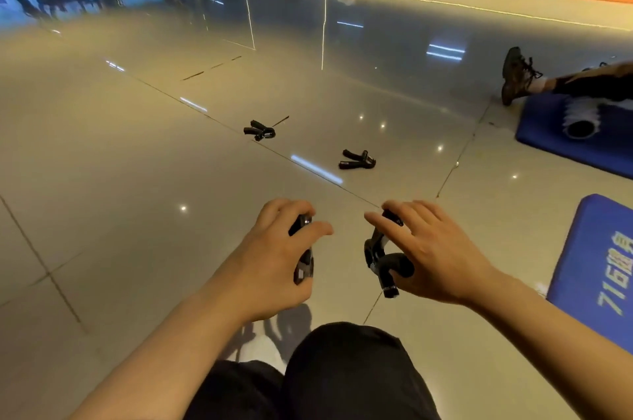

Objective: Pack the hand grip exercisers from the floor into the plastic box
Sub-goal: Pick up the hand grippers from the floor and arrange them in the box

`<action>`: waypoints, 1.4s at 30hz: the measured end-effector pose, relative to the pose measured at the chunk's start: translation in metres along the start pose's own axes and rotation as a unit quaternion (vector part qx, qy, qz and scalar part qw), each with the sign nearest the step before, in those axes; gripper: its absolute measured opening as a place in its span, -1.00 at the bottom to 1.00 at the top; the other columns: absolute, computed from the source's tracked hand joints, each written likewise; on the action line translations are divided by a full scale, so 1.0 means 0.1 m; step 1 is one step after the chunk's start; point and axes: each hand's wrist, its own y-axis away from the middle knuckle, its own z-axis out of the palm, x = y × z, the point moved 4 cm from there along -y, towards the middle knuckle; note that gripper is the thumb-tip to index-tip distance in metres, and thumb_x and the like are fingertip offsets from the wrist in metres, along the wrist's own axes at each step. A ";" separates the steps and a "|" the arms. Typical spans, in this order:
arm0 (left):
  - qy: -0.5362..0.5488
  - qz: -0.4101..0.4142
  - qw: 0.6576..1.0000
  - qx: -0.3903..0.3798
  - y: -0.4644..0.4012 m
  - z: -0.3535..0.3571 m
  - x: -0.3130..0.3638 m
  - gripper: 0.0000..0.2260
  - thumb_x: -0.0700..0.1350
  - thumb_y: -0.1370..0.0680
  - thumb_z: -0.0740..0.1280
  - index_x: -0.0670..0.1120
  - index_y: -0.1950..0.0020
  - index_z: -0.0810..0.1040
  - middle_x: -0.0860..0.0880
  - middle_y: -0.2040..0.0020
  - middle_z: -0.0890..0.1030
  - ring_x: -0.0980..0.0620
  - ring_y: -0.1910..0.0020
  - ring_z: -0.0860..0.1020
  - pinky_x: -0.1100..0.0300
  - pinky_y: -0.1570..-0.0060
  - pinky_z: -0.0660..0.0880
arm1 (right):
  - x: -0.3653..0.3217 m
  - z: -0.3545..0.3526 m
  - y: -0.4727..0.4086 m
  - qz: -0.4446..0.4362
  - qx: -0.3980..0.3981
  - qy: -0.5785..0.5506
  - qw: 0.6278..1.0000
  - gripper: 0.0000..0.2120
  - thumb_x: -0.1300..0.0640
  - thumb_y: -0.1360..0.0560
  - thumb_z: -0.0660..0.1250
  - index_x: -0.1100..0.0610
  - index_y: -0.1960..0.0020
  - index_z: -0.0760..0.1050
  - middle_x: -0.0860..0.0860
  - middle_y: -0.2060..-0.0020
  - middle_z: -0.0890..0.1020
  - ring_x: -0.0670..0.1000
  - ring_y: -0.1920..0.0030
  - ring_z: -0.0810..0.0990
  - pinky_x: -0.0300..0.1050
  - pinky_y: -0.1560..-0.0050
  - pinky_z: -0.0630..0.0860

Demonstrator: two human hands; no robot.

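Both hands loaded, two exercisers still on the floor

Left hand (pixel 274 258) grips one black grip exerciser (pixel 303 253); right hand (pixel 428 255) curls round another (pixel 383 258), foam handle showing. Two more, V-shaped black ones (pixel 259 130) (pixel 357 160), lie ahead on the glossy tiled floor (pixel 137 180).

My left hand (pixel 274 255) hides most of its exerciser (pixel 303 262); the right mat (pixel 596 269) is cut off.

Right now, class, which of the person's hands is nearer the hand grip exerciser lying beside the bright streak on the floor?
Right. The right hand lies below that exerciser, slightly right; the left hand sits farther left.
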 end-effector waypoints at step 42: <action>0.008 0.580 0.803 -0.139 0.12 1.88 5.11 -0.34 0.09 -0.15 0.61 -0.04 -0.16 0.47 -0.24 -0.25 0.41 -0.25 -0.26 0.32 -0.10 0.07 0.55 | -0.67 -0.58 6.50 0.576 -0.201 -0.008 0.792 -0.26 -0.05 -0.10 0.55 0.09 -0.23 0.42 0.16 -0.03 0.50 0.16 0.16 0.51 -0.02 0.23 0.50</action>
